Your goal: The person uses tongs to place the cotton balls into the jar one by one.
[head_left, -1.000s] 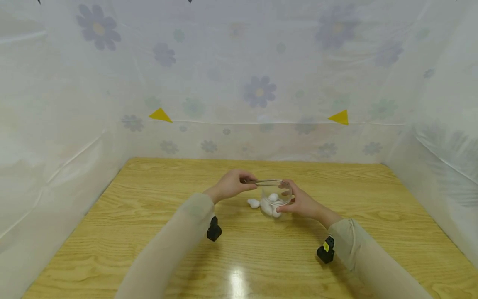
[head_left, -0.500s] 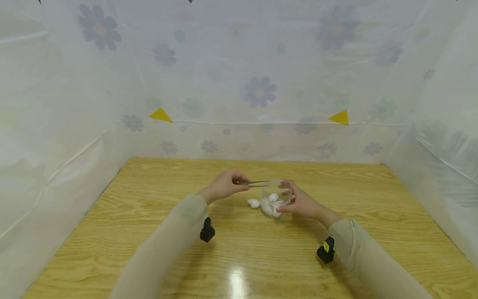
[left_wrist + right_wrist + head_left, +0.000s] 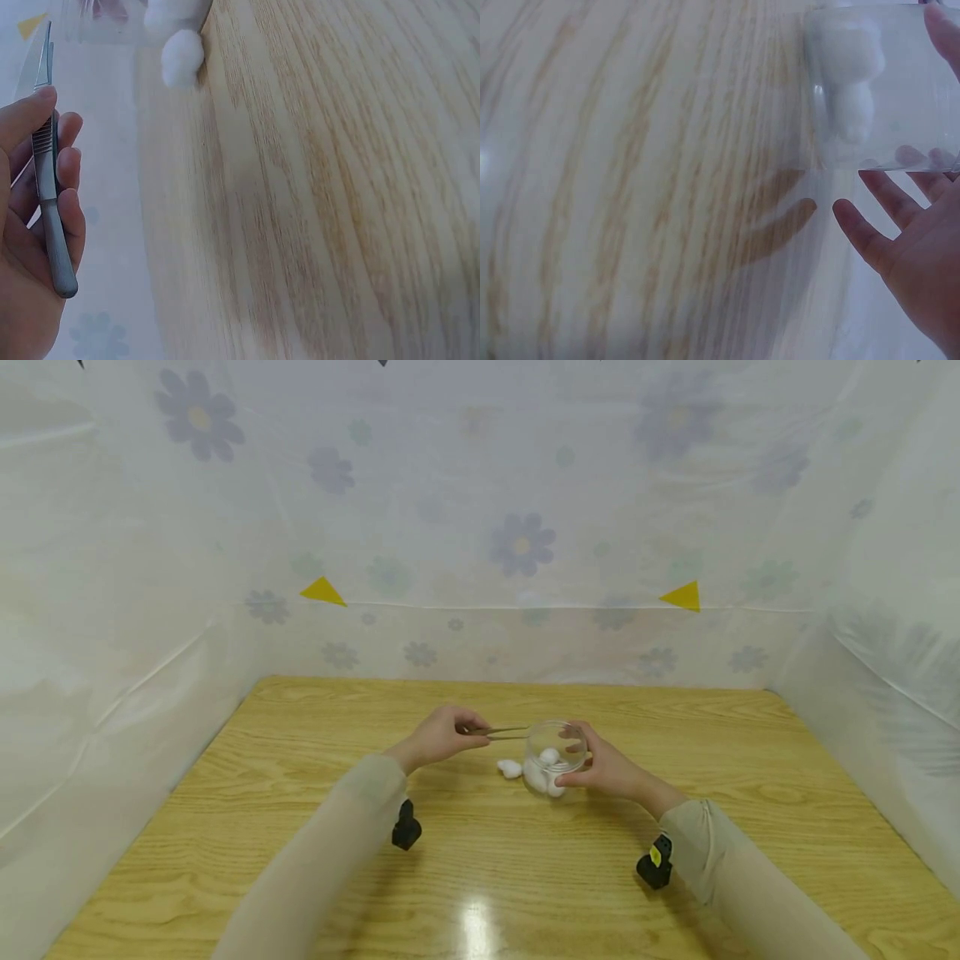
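Observation:
My left hand [image 3: 442, 735] pinches a pair of metal tweezers [image 3: 56, 244] between thumb and fingers. Their two tips stand apart with nothing between them, just left of the jar's rim in the head view. A clear glass jar [image 3: 534, 745] stands on the table with several white cotton balls [image 3: 550, 757] in its lower part. My right hand [image 3: 603, 767] holds this jar from the right side, thumb at the front and fingers behind. One loose cotton ball [image 3: 510, 768] lies on the table close to the jar's left side; the left wrist view shows a cotton ball [image 3: 182, 58] beside the jar.
The wood-grain table [image 3: 480, 843] reaches back to a pale flowered curtain [image 3: 450, 510], which also hangs at both sides. Two yellow triangles [image 3: 322, 592] mark the back curtain. A black camera [image 3: 406, 827] sits at the left wrist, and another camera [image 3: 655, 862] at the right.
My left hand has drawn back to the left with the tweezers, so their tips have moved from over the jar's mouth to beside its rim. Right hand and jar have stayed put.

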Motion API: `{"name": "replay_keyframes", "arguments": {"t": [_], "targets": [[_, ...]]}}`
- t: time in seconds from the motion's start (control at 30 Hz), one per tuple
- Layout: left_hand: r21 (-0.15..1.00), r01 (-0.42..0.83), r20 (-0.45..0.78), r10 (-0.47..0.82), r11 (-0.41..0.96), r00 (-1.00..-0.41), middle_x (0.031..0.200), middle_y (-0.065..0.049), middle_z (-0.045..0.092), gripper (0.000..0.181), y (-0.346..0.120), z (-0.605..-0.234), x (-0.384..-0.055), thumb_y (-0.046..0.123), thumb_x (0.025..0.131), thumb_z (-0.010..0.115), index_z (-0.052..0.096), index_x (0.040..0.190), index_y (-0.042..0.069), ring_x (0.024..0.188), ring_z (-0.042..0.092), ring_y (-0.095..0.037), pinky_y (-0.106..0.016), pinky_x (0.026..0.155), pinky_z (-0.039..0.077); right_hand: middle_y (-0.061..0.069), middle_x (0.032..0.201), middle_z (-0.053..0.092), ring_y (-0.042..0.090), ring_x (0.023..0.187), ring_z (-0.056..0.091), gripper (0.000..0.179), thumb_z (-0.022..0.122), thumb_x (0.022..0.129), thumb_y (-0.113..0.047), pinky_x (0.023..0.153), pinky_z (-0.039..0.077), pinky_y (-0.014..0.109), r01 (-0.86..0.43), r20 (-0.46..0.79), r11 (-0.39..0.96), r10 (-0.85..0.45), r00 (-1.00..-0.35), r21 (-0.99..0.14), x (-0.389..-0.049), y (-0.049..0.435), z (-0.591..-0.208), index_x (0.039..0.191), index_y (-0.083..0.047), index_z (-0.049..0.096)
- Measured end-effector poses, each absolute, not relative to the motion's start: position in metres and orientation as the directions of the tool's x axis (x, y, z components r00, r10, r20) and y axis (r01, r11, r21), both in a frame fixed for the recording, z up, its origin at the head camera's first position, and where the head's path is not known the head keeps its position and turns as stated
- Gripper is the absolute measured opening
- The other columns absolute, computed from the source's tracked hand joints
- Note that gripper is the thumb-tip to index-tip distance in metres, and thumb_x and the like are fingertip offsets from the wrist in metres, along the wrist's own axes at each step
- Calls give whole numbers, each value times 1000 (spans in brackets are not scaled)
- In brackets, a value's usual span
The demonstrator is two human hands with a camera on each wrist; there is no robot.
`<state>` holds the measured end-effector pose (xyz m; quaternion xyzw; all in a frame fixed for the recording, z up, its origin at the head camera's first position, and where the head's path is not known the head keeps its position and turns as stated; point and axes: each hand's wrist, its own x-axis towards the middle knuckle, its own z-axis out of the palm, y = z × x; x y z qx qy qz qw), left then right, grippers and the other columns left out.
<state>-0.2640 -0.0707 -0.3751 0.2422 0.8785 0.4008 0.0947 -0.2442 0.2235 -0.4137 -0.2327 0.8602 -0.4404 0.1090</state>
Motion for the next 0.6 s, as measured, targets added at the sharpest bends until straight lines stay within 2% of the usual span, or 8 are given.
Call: {"name": "replay_keyframes", "arguments": {"t": [0.6], "targets": [[738,316,-38,505,597,-863,96,-4,69,24,-86,-385,-263,18,88,66,69,108,5,84,62,-12,-29,74,50,27,143,31,45,124,40,85,73,83,-23,92,44,50,-309,21,503,-499,-866,-807,-243,222,-411,143,1,18]]}}
